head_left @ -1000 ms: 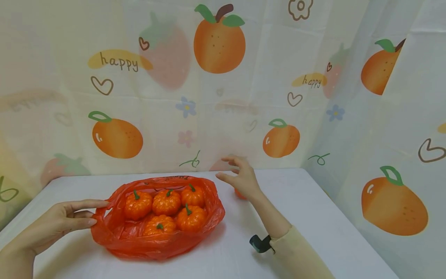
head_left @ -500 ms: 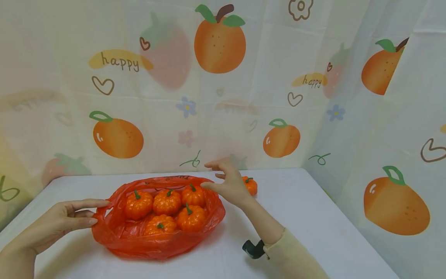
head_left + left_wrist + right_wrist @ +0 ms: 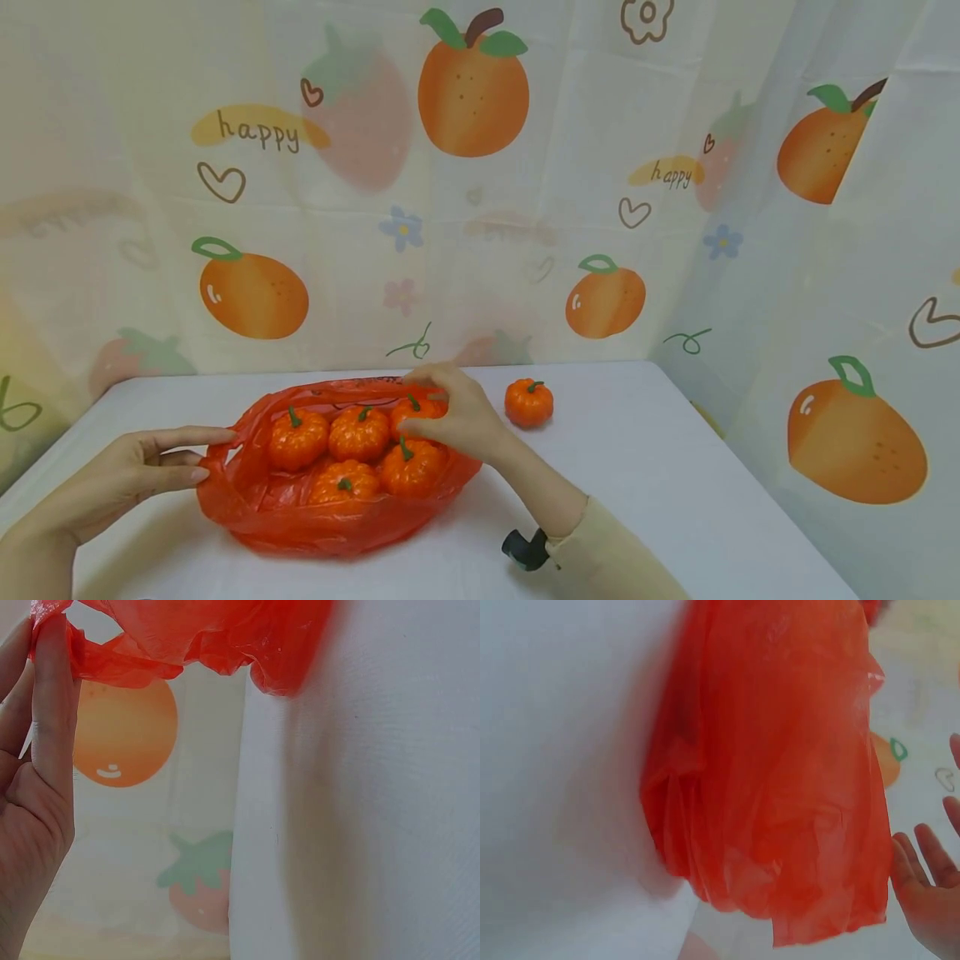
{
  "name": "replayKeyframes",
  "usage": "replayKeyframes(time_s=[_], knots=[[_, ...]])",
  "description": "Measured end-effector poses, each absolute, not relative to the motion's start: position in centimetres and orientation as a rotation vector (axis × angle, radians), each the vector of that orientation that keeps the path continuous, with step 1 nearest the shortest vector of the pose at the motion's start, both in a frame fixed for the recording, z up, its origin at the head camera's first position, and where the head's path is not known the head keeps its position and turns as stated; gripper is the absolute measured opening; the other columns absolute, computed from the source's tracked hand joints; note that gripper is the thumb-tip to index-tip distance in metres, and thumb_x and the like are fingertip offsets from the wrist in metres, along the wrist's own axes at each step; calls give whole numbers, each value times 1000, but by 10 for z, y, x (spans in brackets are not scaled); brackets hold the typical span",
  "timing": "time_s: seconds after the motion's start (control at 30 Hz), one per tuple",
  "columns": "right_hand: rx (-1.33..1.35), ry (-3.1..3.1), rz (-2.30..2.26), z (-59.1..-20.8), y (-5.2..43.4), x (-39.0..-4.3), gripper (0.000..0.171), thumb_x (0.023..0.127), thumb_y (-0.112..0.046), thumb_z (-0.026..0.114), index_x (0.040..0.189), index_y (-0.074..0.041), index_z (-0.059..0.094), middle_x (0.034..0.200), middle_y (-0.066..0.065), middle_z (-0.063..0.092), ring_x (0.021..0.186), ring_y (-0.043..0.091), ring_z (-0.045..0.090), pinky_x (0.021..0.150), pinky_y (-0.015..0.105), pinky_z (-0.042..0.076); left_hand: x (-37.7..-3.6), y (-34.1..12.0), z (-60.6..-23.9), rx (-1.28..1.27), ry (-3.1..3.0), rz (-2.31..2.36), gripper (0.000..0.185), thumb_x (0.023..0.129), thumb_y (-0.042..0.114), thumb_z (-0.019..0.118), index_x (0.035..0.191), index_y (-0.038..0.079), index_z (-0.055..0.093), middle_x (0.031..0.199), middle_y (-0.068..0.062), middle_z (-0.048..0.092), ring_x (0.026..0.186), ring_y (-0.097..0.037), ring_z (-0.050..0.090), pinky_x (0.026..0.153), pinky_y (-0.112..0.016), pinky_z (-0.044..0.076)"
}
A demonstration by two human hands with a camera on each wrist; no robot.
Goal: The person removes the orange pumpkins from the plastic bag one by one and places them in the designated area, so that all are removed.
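From the head view, an orange plastic bag point(image 3: 337, 483) lies open on the white table point(image 3: 660, 483) with five small orange pumpkins point(image 3: 358, 433) in it, a sixth pumpkin point(image 3: 528, 402) standing apart to its right; the left hand point(image 3: 131, 479) pinches the bag's left rim, and the right hand point(image 3: 457, 417) curls its fingers over the rear right pumpkin point(image 3: 416, 410) inside. The left wrist view shows the straight fingers point(image 3: 52, 712) pressed together against the crinkled rim. The right wrist view shows only the translucent, creased bag wall point(image 3: 780, 772), so whether that hand actually grips cannot be told.
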State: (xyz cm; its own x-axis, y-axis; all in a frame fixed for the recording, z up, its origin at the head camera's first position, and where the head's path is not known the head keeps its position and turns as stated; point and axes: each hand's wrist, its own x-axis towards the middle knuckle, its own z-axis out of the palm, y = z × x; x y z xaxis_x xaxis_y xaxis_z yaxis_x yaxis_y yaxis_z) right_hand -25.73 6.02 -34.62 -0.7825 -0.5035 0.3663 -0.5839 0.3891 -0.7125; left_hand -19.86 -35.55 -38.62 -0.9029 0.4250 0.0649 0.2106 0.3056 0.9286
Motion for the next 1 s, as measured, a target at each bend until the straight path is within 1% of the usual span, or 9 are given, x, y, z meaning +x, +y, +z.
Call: replayKeyframes(time_s=[0.17, 0.3, 0.37, 0.53, 0.6, 0.7, 0.87, 1.0], knots=[[1061, -2579, 1307, -349, 49, -253, 51, 80, -25, 82, 127, -26, 63, 131, -9, 60, 124, 14, 57, 105, 38, 49, -199, -356, -386, 605, 2369, 1650, 43, 98, -2, 49, 141, -2, 50, 129, 19, 66, 99, -14, 72, 86, -18, 53], [1108, -2604, 1365, -353, 40, -251, 50, 80, -24, 83, 125, -29, 62, 129, -10, 59, 121, 10, 56, 103, 40, 51, -198, -354, -385, 618, 2364, 1656, 43, 98, -3, 49, 140, -3, 50, 129, 17, 67, 99, -13, 72, 86, -18, 53], [1126, -2616, 1383, -356, 37, -250, 49, 80, -23, 82, 124, -30, 62, 129, -9, 60, 122, 11, 56, 103, 39, 52, -198, -354, -385, 609, 2366, 1655, 43, 98, -2, 50, 140, -3, 50, 129, 17, 67, 98, -13, 72, 86, -18, 53], [1160, -2632, 1363, -360, 28, -248, 49, 82, -23, 81, 126, -27, 62, 130, -5, 59, 125, 21, 57, 103, 37, 52, -197, -354, -385, 584, 2373, 1648, 43, 98, -1, 51, 140, -2, 51, 129, 17, 67, 99, -13, 72, 86, -17, 52], [1169, -2635, 1372, -361, 26, -247, 49, 82, -24, 81, 127, -26, 61, 131, -5, 59, 125, 22, 57, 103, 36, 52, -197, -354, -385, 583, 2371, 1647, 43, 98, -1, 51, 140, -1, 51, 129, 15, 68, 99, -13, 72, 86, -17, 52], [1165, -2652, 1375, -364, 22, -247, 48, 82, -26, 81, 126, -25, 62, 130, -6, 60, 124, 17, 57, 104, 34, 51, -198, -354, -386, 592, 2366, 1646, 43, 98, -1, 50, 141, -2, 50, 129, 15, 68, 99, -13, 72, 86, -17, 52], [1167, -2714, 1329, -369, 14, -246, 49, 82, -35, 80, 127, -27, 62, 129, -15, 59, 123, 5, 52, 105, 34, 48, -199, -354, -387, 592, 2370, 1649, 43, 98, -2, 50, 141, -2, 50, 129, 17, 67, 98, -12, 72, 86, -17, 53], [1212, -2743, 1300, -370, 7, -244, 50, 82, -38, 80, 127, -28, 61, 129, -17, 58, 122, 8, 55, 103, 31, 49, -199, -354, -388, 583, 2371, 1649, 43, 98, -2, 50, 141, -1, 50, 129, 18, 67, 97, -12, 71, 86, -17, 53]])
